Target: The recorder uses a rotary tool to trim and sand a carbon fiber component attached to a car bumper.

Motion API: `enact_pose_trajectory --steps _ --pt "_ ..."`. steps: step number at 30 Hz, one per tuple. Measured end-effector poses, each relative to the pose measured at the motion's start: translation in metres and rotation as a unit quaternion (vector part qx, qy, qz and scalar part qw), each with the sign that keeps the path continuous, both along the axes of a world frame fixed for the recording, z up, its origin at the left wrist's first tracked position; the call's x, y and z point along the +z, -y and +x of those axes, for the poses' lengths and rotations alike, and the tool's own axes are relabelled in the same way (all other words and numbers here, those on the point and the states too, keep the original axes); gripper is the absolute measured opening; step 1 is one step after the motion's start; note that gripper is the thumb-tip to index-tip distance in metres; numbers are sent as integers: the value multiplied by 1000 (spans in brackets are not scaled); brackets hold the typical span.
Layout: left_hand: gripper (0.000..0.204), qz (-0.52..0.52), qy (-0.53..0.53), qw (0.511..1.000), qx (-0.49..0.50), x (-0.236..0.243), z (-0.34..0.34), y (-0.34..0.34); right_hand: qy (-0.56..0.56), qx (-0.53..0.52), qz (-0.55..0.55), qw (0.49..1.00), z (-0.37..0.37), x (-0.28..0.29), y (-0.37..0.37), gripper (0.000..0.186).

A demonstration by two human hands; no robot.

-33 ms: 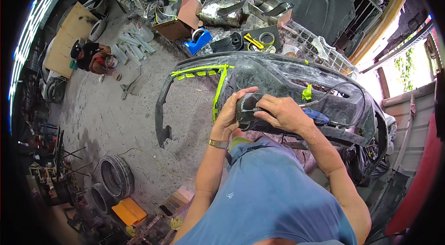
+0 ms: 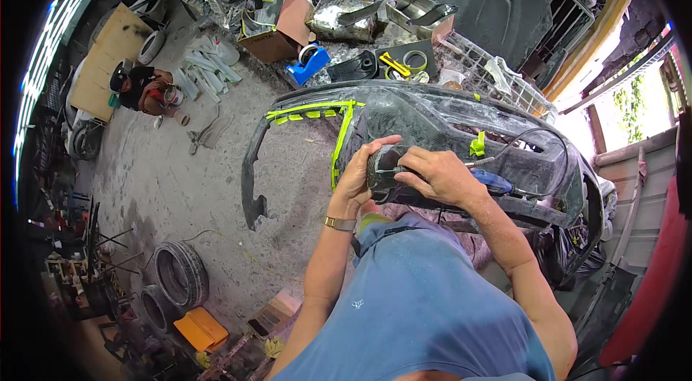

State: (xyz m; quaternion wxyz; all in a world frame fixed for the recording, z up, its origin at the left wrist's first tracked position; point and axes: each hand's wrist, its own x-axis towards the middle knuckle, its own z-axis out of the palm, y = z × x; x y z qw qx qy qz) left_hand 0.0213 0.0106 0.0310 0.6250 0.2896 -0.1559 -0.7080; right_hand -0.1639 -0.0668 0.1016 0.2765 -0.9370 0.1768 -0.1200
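Note:
A dark, rounded object (image 2: 382,173) about palm-sized is between my hands; its exact kind I cannot make out. My left hand (image 2: 353,178), with a watch on the wrist, cups it from the left, thumb stretched along its top. The bent fingers of my right hand (image 2: 431,173) press at its right side. Just past that hand a thin hose (image 2: 490,160) with a metal end shows, and a blue tool (image 2: 492,180) lies partly hidden below it. Beneath and beyond my hands stretches a dusty black car bumper (image 2: 411,118), edged at the left with yellow-green masking tape (image 2: 342,137).
Behind the bumper a cluttered bench holds a cardboard box (image 2: 277,35), a blue tape dispenser (image 2: 308,65) and tape rolls (image 2: 415,60). A wire rack (image 2: 497,74) stands right of them. Another person (image 2: 144,89) crouches at the far left. Tyres (image 2: 180,274) lie on the floor lower left.

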Motion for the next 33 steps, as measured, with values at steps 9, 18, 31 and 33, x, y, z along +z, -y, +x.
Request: enact_pose_trajectory --steps 9,18,31,33 --pt "47 -2 -7 1000 4 -2 1 -2 0 -13 5 1000 2 -9 -3 28" --pt "44 -4 37 999 29 8 -2 -3 25 20 42 999 -8 4 2 29" --pt "31 18 131 989 61 -2 -7 7 -44 -47 -66 996 -17 6 -2 31" --pt "31 17 125 990 59 -2 -7 7 -52 -49 -61 996 -16 2 -2 31"
